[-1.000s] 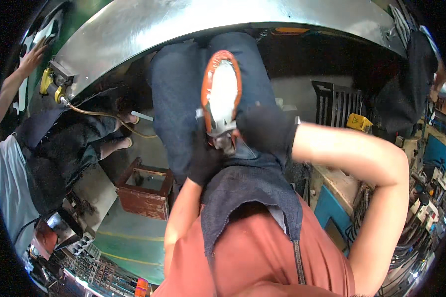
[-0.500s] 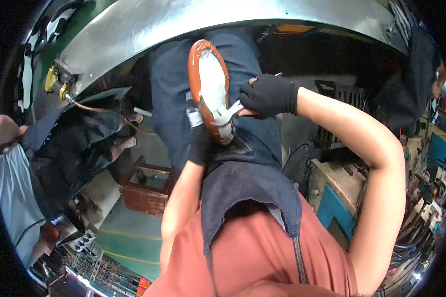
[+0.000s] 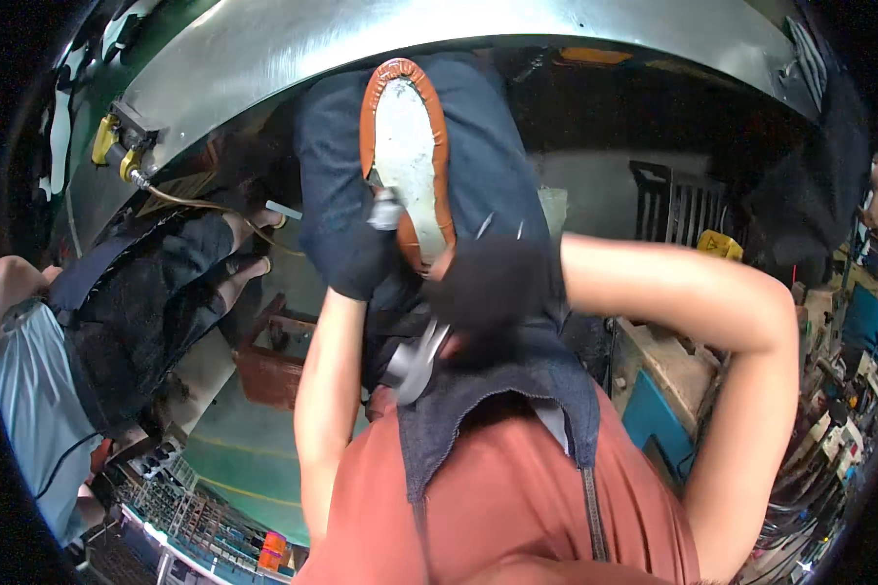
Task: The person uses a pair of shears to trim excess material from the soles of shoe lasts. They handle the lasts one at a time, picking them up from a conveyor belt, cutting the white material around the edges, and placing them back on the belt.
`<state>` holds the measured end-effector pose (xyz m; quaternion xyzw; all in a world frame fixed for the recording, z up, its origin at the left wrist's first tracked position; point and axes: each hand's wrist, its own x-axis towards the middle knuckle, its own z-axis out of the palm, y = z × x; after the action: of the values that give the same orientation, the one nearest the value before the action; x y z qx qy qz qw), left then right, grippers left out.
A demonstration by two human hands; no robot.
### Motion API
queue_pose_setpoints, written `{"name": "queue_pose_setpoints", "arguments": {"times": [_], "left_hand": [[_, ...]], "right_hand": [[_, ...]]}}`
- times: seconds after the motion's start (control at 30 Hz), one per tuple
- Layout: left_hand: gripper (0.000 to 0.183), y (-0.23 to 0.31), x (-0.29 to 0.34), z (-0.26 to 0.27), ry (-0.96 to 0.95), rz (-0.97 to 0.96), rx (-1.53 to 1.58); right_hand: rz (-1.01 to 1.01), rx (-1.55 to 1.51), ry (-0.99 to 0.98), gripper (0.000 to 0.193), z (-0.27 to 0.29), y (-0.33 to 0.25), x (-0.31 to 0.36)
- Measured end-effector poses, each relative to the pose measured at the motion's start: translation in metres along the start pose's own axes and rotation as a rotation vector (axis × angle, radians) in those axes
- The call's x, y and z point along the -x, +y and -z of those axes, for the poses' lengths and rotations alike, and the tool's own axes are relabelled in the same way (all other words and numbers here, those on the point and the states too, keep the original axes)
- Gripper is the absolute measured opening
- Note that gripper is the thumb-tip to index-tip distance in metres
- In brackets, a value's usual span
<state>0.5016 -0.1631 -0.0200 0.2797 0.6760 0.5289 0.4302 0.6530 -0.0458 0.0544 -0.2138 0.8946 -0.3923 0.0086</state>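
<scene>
A brown shoe upper (image 3: 405,136) lies bottom up across my thighs, its toe pointing away. Folded brown edges surround a pale insole. My left hand (image 3: 373,255), in a black glove with a finger wrapped in whitish tape, grips the shoe along its left side near the heel. My right hand (image 3: 493,292), also black-gloved and blurred by motion, closes round metal pincers (image 3: 415,366). Their curved head points toward my apron bib, and thin handle ends stick out beyond the hand. The right hand partly hides the heel end of the shoe.
A metal bench (image 3: 380,39) curves across the far side. A yellow air tool (image 3: 117,151) with a hose rests at its left. Another person (image 3: 39,361) sits at the left. A brown wooden stool (image 3: 273,370) stands nearby; a dark slatted crate (image 3: 668,205) is at the right.
My right hand has swung the pincers from the insole back toward my body, past the heel. My left hand keeps hold of the shoe, which has shifted slightly away from me.
</scene>
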Motion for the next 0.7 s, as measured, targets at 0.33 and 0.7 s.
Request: {"name": "queue_pose_setpoints", "arguments": {"times": [0.33, 0.7], "left_hand": [[0.049, 0.041, -0.002, -0.014, -0.043, -0.015, -0.12], [0.038, -0.016, -0.026, -0.027, -0.018, -0.046, -0.106]], "right_hand": [[-0.8, -0.154, 0.052, 0.048, 0.06, 0.021, 0.036], [-0.584, 0.32, 0.23, 0.041, 0.021, 0.067, 0.053]]}}
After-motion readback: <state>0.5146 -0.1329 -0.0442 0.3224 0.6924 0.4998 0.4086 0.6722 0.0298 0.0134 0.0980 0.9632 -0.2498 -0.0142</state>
